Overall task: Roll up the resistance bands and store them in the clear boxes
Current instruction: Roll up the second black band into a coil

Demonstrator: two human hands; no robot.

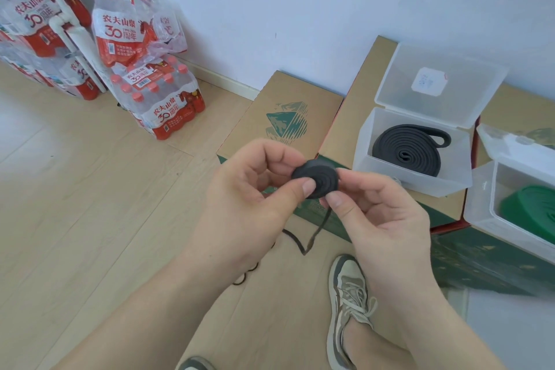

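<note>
Resistance band point(316, 179), thin and black, was held half-coiled in mid-air, just left of the clear box point(420, 182). The left hand point(255, 189) and right hand point(378, 213) each pinched its rim, and its loose tail point(318, 228) trailed to the floor point(90, 189). Good rolling likely needed that tail kept flat and taut, each turn flush with the last.

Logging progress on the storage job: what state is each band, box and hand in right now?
thin black band: partly rolled, tail trailing to floor.
left hand: pinches the roll.
right hand: pinches the roll.
first clear box: lid open.
wide black band: rolled, inside it.
second clear box: lid open.
green band: inside it.
</note>
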